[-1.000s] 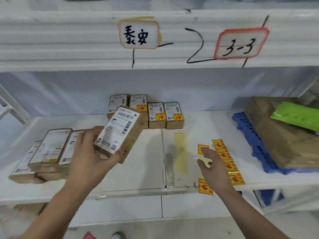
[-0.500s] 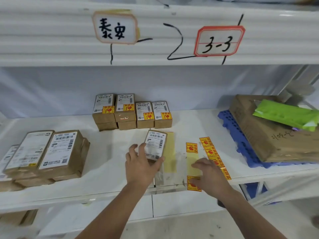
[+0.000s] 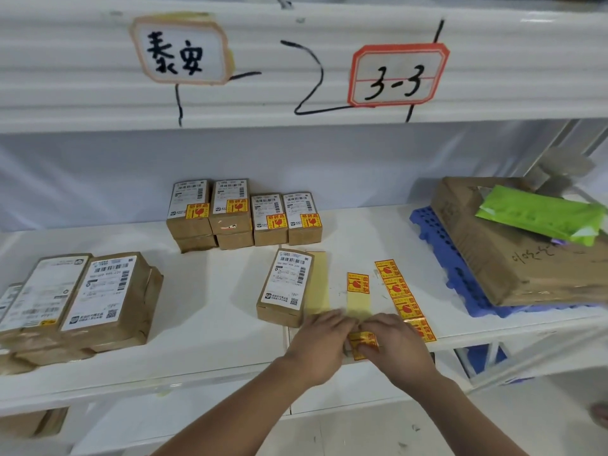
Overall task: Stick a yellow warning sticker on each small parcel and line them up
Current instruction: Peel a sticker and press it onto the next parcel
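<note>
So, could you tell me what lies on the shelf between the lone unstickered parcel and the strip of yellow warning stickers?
In the head view, between parcel and sticker strip lie two backing strips: one empty, one bearing one sticker.

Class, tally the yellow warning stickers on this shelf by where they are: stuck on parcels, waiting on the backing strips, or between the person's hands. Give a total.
Stuck on the back-row parcels: 4
On the long strip: 4
On the short strip: 1
Sticker at the shelf edge, between left hand and right hand: 1
Total: 10
</note>
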